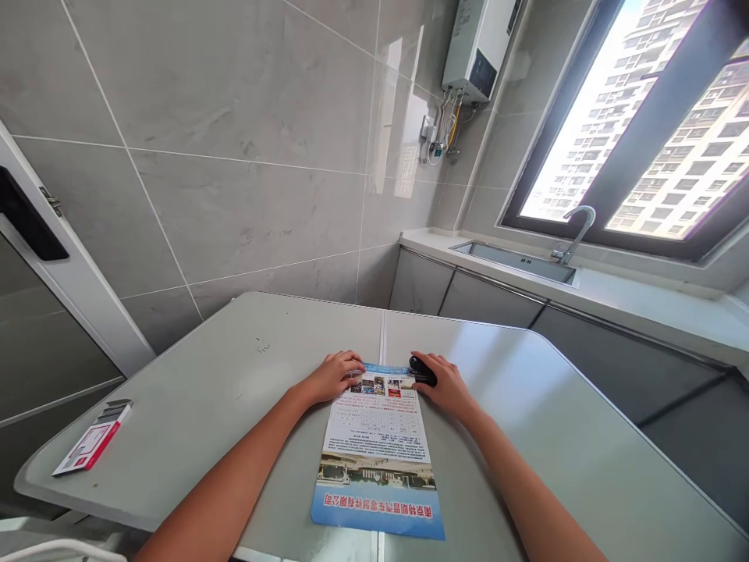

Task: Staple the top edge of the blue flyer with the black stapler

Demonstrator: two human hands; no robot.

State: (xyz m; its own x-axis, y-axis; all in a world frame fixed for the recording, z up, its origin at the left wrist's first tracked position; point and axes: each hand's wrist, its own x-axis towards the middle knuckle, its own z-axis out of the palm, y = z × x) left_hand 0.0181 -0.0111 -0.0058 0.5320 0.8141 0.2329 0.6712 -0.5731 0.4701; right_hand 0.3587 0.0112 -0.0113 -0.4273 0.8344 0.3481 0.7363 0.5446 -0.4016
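A printed leaflet (378,425) lies on the table before me, upside down to my view, with a blue band and red characters at its near end. My left hand (332,377) grips its far left edge, fingertips over the printed photos. At the far right corner, my right hand (445,382) is closed around a small black stapler (422,371). The stapler's front end meets the paper's edge. My palm and fingers partly cover it, and whether its jaws are pressed together cannot be seen.
The pale table (281,453) has a seam down its middle. A red and white small box (94,439) with a raised flap lies at the left. Beyond are a counter with a sink (520,261), a faucet (576,234), a window and a wall-mounted water heater (477,51).
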